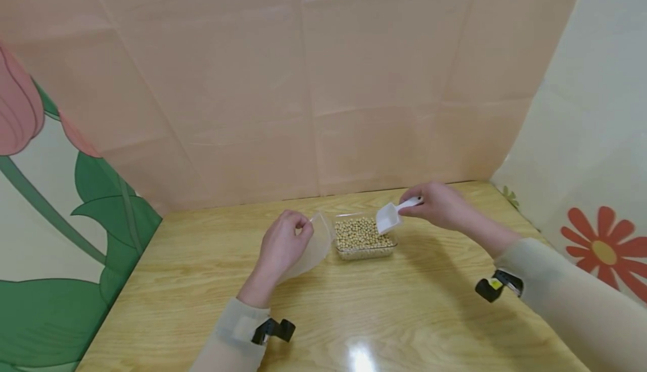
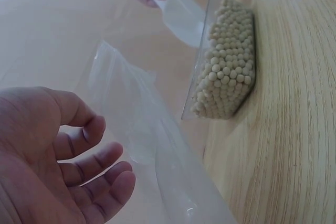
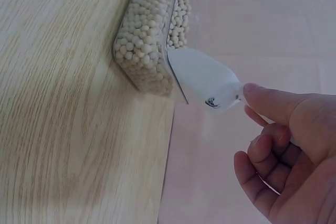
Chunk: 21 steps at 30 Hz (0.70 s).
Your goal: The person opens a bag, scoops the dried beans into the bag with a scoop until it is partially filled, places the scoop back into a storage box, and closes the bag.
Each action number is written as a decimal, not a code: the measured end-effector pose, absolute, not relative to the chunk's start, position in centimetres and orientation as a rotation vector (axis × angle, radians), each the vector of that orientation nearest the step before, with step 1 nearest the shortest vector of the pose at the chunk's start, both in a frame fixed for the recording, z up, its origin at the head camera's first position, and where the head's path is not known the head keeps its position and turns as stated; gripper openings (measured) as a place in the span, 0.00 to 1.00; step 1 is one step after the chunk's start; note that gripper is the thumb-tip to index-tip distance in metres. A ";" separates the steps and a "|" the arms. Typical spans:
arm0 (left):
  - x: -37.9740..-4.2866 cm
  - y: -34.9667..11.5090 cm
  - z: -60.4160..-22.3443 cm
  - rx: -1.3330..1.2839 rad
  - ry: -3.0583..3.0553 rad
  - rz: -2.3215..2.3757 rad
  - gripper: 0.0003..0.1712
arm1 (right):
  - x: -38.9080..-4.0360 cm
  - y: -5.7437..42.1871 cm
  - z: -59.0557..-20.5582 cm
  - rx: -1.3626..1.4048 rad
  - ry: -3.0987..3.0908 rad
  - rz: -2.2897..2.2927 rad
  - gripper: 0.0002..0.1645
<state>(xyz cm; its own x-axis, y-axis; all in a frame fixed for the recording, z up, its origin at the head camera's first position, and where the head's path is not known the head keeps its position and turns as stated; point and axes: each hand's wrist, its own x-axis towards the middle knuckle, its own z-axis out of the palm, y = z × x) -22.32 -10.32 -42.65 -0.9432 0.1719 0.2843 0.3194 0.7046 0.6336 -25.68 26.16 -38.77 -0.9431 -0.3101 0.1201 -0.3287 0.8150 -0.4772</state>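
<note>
A clear rectangular container (image 1: pixel 365 253) full of round beige beans (image 1: pixel 360 232) stands on the wooden table. My right hand (image 1: pixel 436 206) grips the handle of a white scoop (image 1: pixel 388 218) between thumb and fingers. In the right wrist view the scoop (image 3: pixel 202 77) dips its front edge past the container's rim at the beans. To the left of the container, my left hand (image 1: pixel 285 243) pinches the top edge of a clear plastic bag (image 1: pixel 313 248) between thumb and index finger. In the left wrist view the bag (image 2: pixel 152 145) hangs limp beside the container, its other fingers loosely curled.
The wooden table (image 1: pixel 192 282) reaches up to a wall covered in pinkish sheeting (image 1: pixel 242 96). Painted flowers decorate the side walls, a red flower (image 1: pixel 604 251) on the right one. Black wrist cameras (image 1: pixel 273 331) are strapped over both sleeves.
</note>
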 end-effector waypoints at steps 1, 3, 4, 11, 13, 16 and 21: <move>-22.3 -10.3 -42.6 -0.393 -2.709 -1.064 0.11 | -25.7 26.1 -38.8 0.520 -2.957 0.790 0.14; -22.3 -10.3 -42.6 -0.390 -2.709 -1.062 0.11 | -25.8 25.9 -39.0 0.518 -2.964 0.803 0.14; -22.3 -10.3 -42.6 -0.390 -2.709 -1.061 0.11 | -25.8 25.8 -39.1 0.519 -2.968 0.803 0.14; -22.4 -10.3 -42.7 -0.392 -2.700 -1.063 0.11 | -26.1 25.5 -40.3 0.508 -2.998 0.839 0.15; -22.4 -10.4 -42.7 -0.392 -2.698 -1.065 0.11 | -26.1 25.5 -40.7 0.505 -2.996 0.872 0.14; -22.4 -10.4 -42.6 -0.390 -2.699 -1.067 0.11 | -26.1 25.4 -41.3 0.510 -2.990 0.907 0.14; -22.4 -10.4 -42.6 -0.379 -2.704 -1.071 0.11 | -26.1 25.3 -42.0 0.506 -2.989 0.950 0.15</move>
<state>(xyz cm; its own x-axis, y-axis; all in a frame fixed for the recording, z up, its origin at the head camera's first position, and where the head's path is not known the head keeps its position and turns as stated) -22.41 -10.44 -42.61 -0.9453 0.1596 0.2846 0.3112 0.7033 0.6391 -26.06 25.28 -42.01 -0.9486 -0.3105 0.0620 -0.2893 0.7705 -0.5680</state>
